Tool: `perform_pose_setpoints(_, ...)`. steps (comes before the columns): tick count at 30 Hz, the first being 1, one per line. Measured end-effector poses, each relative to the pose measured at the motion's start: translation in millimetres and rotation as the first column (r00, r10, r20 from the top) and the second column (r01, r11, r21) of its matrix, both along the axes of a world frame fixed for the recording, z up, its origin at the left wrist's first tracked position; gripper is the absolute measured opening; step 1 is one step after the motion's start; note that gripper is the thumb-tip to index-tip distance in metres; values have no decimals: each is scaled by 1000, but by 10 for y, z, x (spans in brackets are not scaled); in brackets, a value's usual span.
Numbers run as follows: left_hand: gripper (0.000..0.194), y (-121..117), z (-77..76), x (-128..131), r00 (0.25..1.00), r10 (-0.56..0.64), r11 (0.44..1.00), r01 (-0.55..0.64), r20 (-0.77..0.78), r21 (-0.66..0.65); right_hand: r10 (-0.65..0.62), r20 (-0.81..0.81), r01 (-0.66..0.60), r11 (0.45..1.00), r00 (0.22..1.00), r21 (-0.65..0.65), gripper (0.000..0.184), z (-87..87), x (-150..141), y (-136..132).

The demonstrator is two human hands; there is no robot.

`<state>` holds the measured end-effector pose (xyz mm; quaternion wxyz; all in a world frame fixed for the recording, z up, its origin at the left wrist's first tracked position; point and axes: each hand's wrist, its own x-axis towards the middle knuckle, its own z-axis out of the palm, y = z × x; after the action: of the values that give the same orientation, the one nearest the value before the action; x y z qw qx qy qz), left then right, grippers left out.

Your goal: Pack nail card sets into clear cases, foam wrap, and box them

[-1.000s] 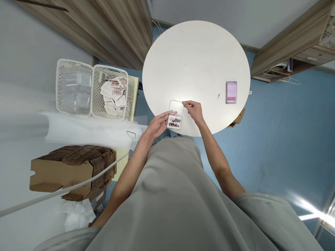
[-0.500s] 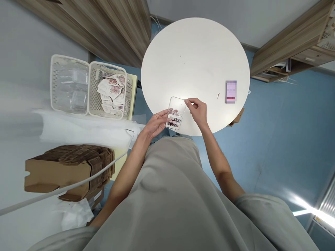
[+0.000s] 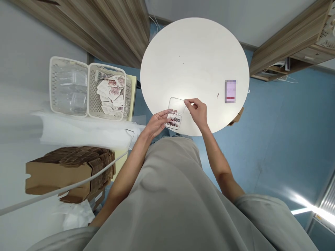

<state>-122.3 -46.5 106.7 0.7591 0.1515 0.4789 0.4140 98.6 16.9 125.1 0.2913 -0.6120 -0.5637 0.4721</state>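
Observation:
A small clear plastic case (image 3: 176, 126) with its lid (image 3: 177, 103) raised is held over the near edge of the round white table. Inside the case sit two rows of small dark, shiny pieces (image 3: 173, 122) that look like press-on nails. My left hand (image 3: 157, 122) grips the case from its left side, fingers across the hinge area. At the lid's upper right corner, the thumb and fingertips of my right hand (image 3: 197, 111) are pinched together on the lid's edge.
On the round white table (image 3: 193, 52) lies a blurred pinkish card or packet (image 3: 230, 91) at right. To my left stand a basket of clear plastic cases (image 3: 69, 87), a basket of printed packets (image 3: 111, 92), white wrap (image 3: 78, 129) and folded cardboard boxes (image 3: 60, 174).
Almost nothing differs. Both hands keep their hold on the case and its lid, while the whole view shifts very slightly.

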Motion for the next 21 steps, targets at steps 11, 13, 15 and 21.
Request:
perform_pose_setpoints(11,45,2,-1,-28,996,77,996,-75,54,-37,77,-34,-76,996,996,38,46,252,3,-194)
perform_pose_setpoints(13,49,15,24,-27,992,90,995,-85,85,-59,134,-44,-133,991,990,18,46,275,42,-272)
perform_pose_setpoints(15,52,18,44,-30,991,92,994,-86,97,-60,197,-60,-199,980,979,-17,45,263,83,-353)
perform_pose_setpoints(21,46,-6,44,-54,997,65,998,-66,43,13,221,-58,-227,960,974,-161,52,131,122,-513)
